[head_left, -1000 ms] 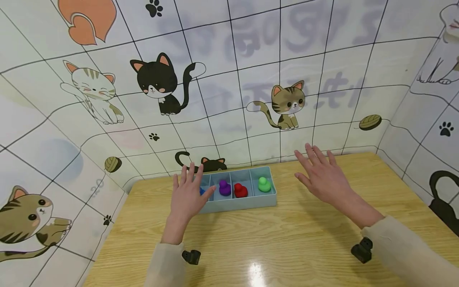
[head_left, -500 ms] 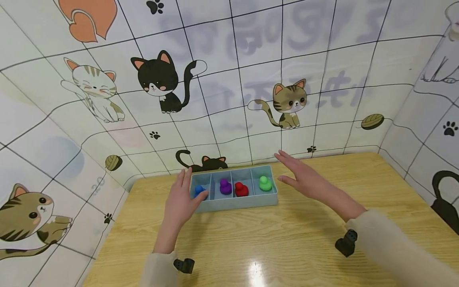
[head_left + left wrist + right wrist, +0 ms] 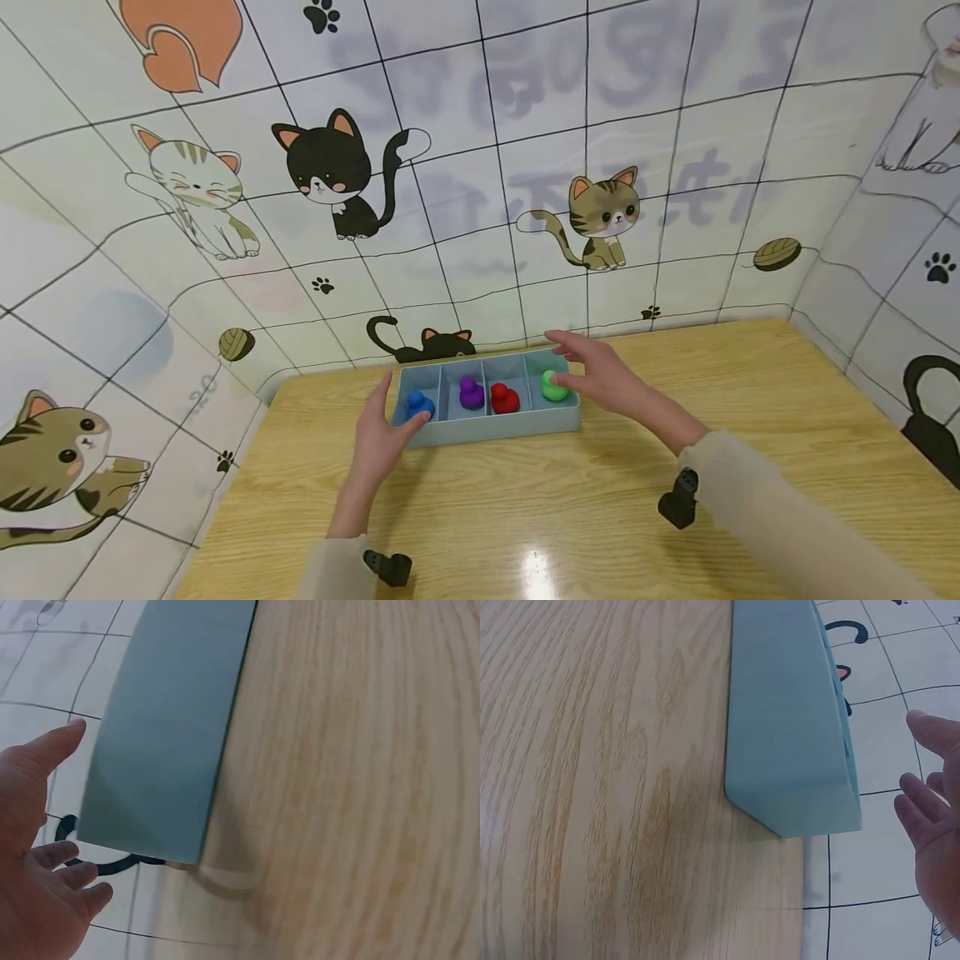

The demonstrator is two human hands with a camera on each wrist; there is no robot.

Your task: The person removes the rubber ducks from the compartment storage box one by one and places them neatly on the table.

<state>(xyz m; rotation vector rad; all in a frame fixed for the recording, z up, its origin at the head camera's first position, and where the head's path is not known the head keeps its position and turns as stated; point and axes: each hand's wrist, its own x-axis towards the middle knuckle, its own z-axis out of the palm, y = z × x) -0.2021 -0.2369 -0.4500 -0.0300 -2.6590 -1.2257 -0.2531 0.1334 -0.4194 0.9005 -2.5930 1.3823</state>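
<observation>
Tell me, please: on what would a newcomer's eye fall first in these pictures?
Probably on the blue figure, purple figure, red figure and green figure, left to right in separate compartments of the pale blue tray. Next, the left hand and right hand, at the tray's left and right ends. Behind, cartoon cats decorate the white wall.

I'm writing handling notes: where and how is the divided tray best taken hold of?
Probably by both short ends at once: left hand from the left, right hand from the right. The tray is long and narrow, with its back near the patterned wall, so the ends look easier to reach. Holding both should help keep it level, since it is open-topped with small figures inside.
</observation>
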